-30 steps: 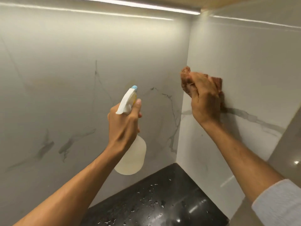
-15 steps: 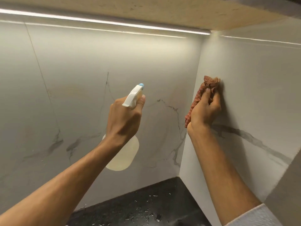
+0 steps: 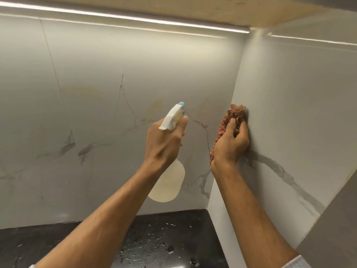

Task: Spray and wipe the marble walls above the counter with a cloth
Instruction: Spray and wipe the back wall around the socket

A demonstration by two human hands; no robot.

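Note:
My left hand grips a white spray bottle with a blue-tipped nozzle, held upright in front of the back marble wall. The nozzle points toward the corner. My right hand is closed on a crumpled reddish-brown cloth and presses it against the right marble wall, just right of the corner seam. Part of the cloth hangs below my palm on the left side. Grey veins run across both walls.
A black counter with scattered water drops lies below the walls. An LED strip under the wooden cabinet bottom lights the walls from above. A grey panel juts in at the lower right.
My right hand with the cloth has slid down and left along the right wall toward the corner. The view has shifted up and right, showing more cabinet underside. The bottle stays held upright.

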